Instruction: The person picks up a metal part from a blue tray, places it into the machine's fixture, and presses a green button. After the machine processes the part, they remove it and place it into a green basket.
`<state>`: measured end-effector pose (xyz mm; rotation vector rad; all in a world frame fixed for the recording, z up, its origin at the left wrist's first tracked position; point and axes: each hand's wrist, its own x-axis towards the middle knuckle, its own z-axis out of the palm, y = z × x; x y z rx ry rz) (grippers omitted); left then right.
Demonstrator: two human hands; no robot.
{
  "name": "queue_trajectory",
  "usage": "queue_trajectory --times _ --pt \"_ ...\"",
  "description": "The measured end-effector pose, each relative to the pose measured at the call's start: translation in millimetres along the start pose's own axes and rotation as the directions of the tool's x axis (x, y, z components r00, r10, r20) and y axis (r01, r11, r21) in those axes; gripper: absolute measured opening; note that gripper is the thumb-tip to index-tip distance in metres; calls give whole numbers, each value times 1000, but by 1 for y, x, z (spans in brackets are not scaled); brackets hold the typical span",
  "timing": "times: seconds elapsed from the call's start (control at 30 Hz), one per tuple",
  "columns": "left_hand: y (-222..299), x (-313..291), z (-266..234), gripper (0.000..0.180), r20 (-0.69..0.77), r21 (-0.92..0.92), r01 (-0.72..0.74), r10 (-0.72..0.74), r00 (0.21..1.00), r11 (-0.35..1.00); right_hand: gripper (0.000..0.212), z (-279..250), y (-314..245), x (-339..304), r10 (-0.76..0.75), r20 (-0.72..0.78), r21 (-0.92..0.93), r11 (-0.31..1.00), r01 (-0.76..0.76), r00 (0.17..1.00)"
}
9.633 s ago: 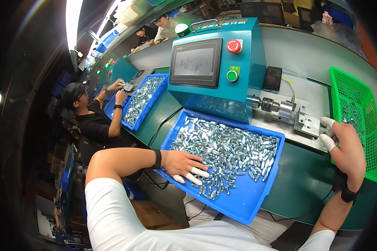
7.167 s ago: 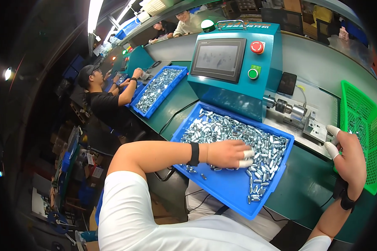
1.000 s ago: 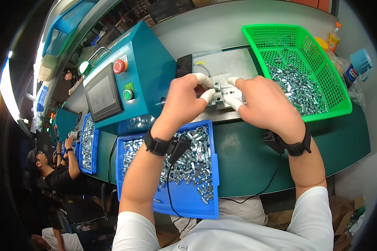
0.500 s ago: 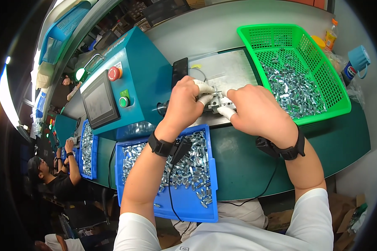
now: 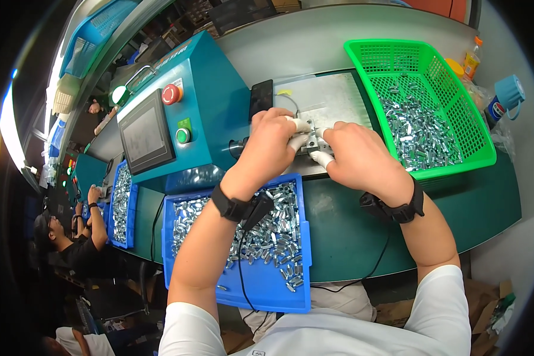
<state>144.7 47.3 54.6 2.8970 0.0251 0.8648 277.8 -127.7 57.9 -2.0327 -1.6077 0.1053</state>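
Note:
My left hand (image 5: 268, 142) and my right hand (image 5: 365, 155) meet over a small metal fixture (image 5: 312, 143) on a flat metal plate (image 5: 344, 101). White covers sit on the thumb and forefinger of both hands. My left fingers close in at the fixture's left side, beside a dark spindle end (image 5: 237, 146) of the teal machine (image 5: 210, 98). From the right, my right thumb and forefinger curl round the fixture's other side. Whatever small piece lies between the fingertips is too hidden to name.
A blue tray (image 5: 267, 292) of shiny metal pieces lies below my left forearm. To the right, a green basket (image 5: 488, 155) holds many similar pieces. A black phone (image 5: 261, 97) rests behind my left hand. Cables hang from both wrist straps. Another person (image 5: 71, 237) works far left.
The view has shifted slightly. Both hands stay at the fixture, with only small finger movements; the trays and machine keep their places.

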Motion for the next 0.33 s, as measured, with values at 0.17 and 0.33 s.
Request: queue_trajectory --times 0.17,0.33 --pt "-7 15 1 21 187 -106 245 -223 957 964 29 -3 -1 1 39 44 -45 998 -37 998" --pt "2 26 -12 20 329 13 331 -317 890 944 26 0 -1 2 75 64 -4 997 -75 995"
